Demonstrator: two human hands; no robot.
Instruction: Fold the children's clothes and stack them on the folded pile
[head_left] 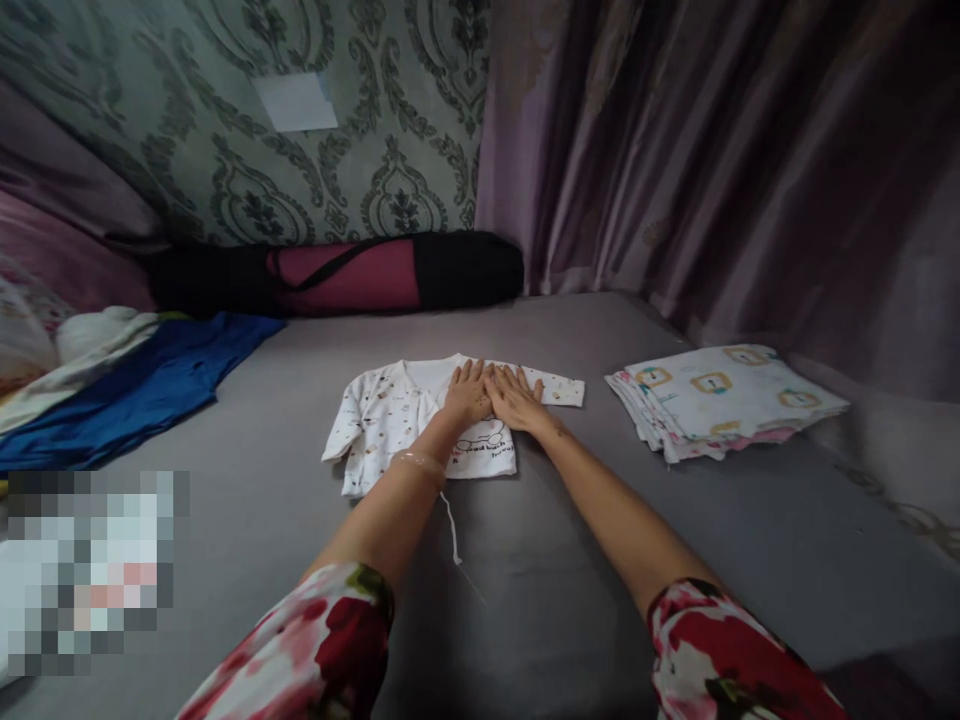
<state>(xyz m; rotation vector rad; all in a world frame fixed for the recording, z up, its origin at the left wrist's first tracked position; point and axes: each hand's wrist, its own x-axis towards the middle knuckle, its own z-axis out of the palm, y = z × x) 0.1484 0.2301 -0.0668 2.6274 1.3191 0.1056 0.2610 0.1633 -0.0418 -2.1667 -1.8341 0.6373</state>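
Observation:
A small white printed baby shirt [379,420] lies spread on a grey bed sheet [540,560]. My left hand [466,390] and my right hand [516,395] rest flat on the shirt's middle, side by side, fingers stretched out and pointing away from me. Both hands are open and hold nothing. A thin white tie string [452,530] trails from the shirt's lower edge toward me. A bangle sits on my left wrist.
A stack of folded printed cloths [724,400] lies to the right. A blue garment [142,385] and white cloth lie at the left. A black and maroon roll bag [352,272] lies against the patterned wall. Purple curtains hang at the right.

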